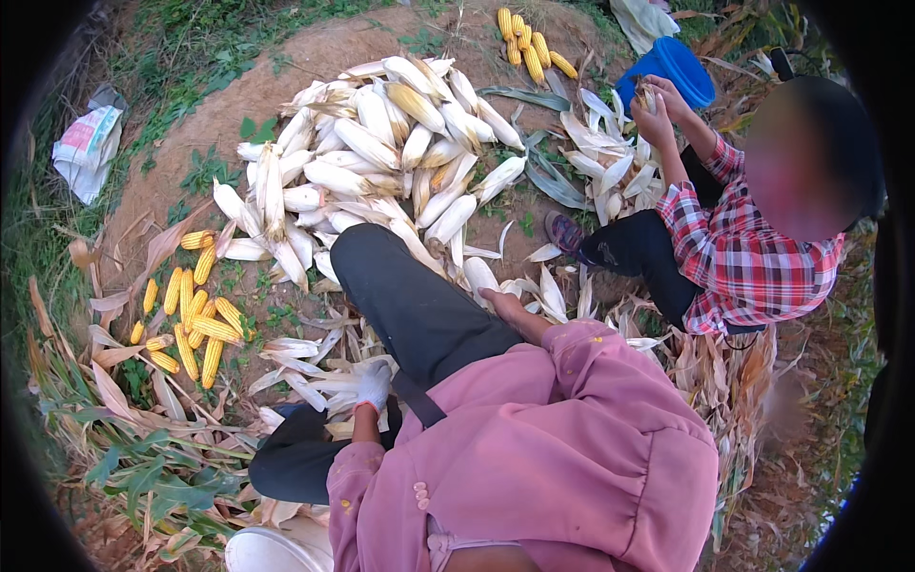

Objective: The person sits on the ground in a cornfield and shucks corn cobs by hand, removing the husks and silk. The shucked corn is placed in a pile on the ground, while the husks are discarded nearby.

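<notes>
My left hand, in a white knit glove, is low between my legs among pale loose husks; whether its fingers grip any is hidden. Bare, my right hand is beside my right thigh, closed around the lower end of an ear of corn in its white husk. In front of my knee lies a large heap of unhusked corn ears. Husked yellow corn ears are piled on the soil to the left.
A co-worker in a plaid shirt sits at the right, holding a small ear in both hands near a blue bucket. More yellow ears lie at the top. A white sack is far left, a white round object at the bottom.
</notes>
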A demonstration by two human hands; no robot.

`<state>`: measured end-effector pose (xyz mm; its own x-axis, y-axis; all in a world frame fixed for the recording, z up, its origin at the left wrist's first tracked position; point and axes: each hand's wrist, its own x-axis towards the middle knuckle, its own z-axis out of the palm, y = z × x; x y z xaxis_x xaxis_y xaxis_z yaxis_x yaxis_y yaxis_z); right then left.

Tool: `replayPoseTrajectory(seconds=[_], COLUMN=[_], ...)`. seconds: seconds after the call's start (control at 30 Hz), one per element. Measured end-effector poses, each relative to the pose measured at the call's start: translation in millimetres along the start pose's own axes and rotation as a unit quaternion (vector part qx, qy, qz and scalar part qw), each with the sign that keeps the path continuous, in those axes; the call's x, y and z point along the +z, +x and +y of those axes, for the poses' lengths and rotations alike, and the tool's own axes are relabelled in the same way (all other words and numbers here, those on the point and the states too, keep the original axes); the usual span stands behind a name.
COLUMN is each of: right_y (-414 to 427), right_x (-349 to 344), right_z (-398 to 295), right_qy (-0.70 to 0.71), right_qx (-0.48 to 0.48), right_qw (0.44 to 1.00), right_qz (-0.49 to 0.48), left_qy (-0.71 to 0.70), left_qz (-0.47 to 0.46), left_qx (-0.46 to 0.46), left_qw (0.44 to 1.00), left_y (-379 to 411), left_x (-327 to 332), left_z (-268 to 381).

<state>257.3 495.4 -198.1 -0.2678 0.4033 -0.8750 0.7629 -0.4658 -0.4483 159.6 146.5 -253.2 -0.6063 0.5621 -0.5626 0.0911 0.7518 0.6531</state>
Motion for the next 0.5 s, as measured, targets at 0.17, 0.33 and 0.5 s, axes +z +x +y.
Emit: replayPoseTrajectory(seconds=[0.17,0.33,0.5], right_y=[-26,-12,-15], right_x=[-4,-3,-7], right_z=[-14,-3,-5], right_qy=[-0.039,-0.002,-0.016], right_qx=[-0.015,-0.014,-0.007], right_qw=[0.999,1.000,1.000], right_qz=[0.025,0.018,0.012], left_qy=[-0.027,-0.063,-0.048], left_qz=[-0.045,0.003,-0.012], left_qx=[-0.015,-0.073,-0.049], left_qw=[0.999,0.995,0.998], left_y=[-9,-15,-9], left_x=[-1,-13,-11], left_z=[23,47,45])
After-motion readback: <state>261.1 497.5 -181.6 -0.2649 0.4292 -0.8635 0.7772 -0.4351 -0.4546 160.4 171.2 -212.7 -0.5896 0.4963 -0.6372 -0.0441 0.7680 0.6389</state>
